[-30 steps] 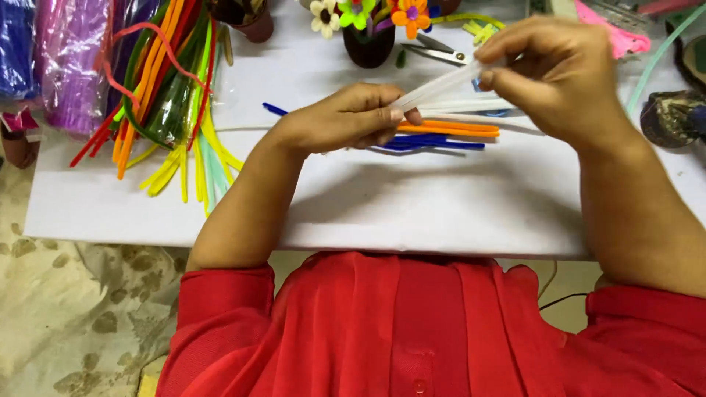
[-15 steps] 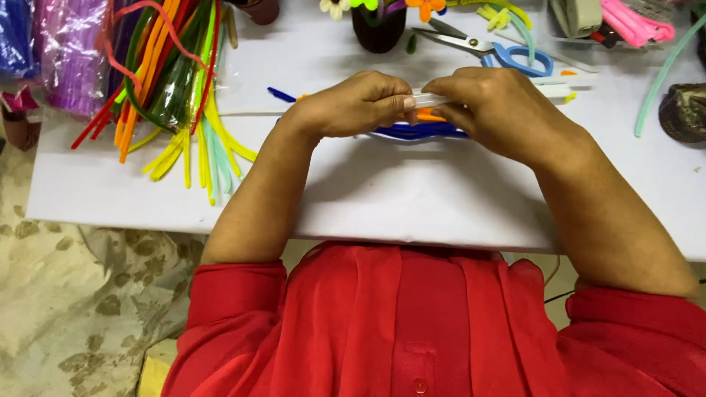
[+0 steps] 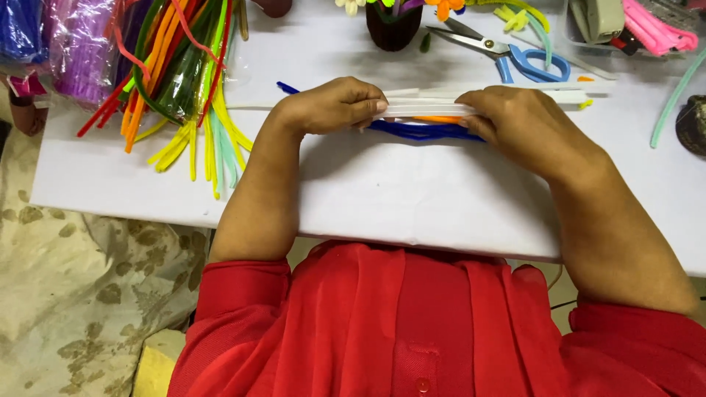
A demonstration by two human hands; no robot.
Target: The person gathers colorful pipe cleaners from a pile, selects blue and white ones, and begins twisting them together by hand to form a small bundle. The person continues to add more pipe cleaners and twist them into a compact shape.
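Two hands, left hand (image 3: pixel 331 105) and right hand (image 3: pixel 526 121), each pinch one bundle of white pipe cleaners (image 3: pixel 430 109) near the desk (image 3: pixel 412 198)'s far edge; bare desk lies toward the near edge.

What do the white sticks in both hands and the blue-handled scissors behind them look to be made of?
White sticks: probably fuzzy chenille pipe cleaners, judging by the soft matt look and the matching coloured stems nearby; the left hand and right hand pinch them as a straight bundle. Scissors: shiny grey blades, likely steel; glossy blue loops, likely plastic.
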